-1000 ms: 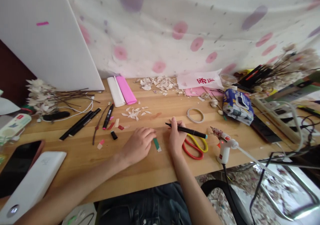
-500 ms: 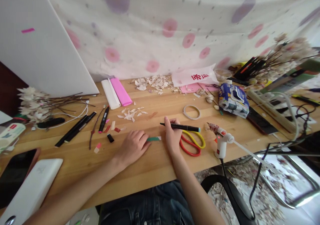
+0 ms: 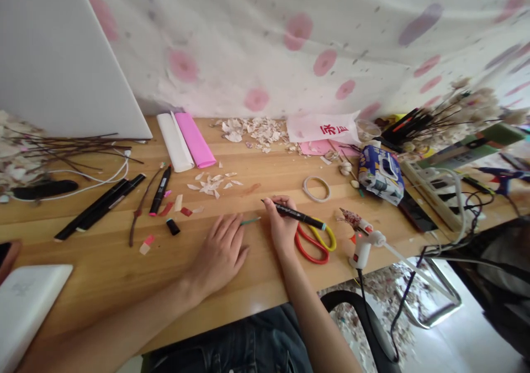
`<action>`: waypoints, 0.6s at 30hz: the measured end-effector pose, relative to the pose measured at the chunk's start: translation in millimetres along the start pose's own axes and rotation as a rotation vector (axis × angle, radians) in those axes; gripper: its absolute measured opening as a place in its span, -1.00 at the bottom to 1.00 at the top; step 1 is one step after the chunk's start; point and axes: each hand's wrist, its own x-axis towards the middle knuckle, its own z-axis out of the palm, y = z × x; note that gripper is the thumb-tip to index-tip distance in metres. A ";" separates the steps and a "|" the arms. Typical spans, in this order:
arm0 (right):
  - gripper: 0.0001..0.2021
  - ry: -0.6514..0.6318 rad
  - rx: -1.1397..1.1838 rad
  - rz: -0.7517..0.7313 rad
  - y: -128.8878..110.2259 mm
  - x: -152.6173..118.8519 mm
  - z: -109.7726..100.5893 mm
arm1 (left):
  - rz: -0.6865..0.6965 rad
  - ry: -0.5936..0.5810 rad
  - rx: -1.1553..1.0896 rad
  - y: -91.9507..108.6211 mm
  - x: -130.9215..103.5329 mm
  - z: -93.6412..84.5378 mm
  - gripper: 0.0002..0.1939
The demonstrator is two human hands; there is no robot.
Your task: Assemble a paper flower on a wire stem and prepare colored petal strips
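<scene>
My right hand (image 3: 283, 227) is closed around a black marker (image 3: 304, 217), its dark tip pointing left and its light-blue end right. Palm down on the wooden table (image 3: 248, 301), my left hand (image 3: 221, 249) has its fingers over the left end of a thin green strip (image 3: 250, 221); how they hold it is hidden. A loose black cap (image 3: 173, 227) lies left of that hand. Scissors with red and yellow handles (image 3: 312, 244) rest just right of my right hand, their blades out of sight.
A glue gun (image 3: 361, 246) stands at the table's right front. Behind are a tape roll (image 3: 317, 188), a blue wipes pack (image 3: 381, 171), pale petals (image 3: 213, 185) and pink paper (image 3: 195, 140). Black markers (image 3: 101, 207) and a white box-like device (image 3: 31, 301) are at left.
The green strip now shows as a thin, edge-on line instead of a flat band, its right end drawn slightly left. The marker is tilted more steeply. The camera view has shifted.
</scene>
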 end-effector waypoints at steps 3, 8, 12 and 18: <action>-0.71 -0.077 -0.051 -0.014 -0.3 -2.6 1.2 | 0.067 0.026 -0.027 1.7 -0.5 0.7 -0.62; -0.74 -0.047 -0.100 -0.025 0.0 -4.8 -0.4 | 0.164 0.016 -0.110 5.3 0.4 0.9 -0.62; -0.65 -0.049 -0.120 -0.043 1.6 -0.2 1.5 | 0.108 -0.012 -0.123 4.6 0.1 1.4 -0.65; -0.59 -0.143 -0.177 -0.084 2.9 1.5 8.4 | 0.061 -0.055 -0.129 4.2 -3.1 4.9 -0.59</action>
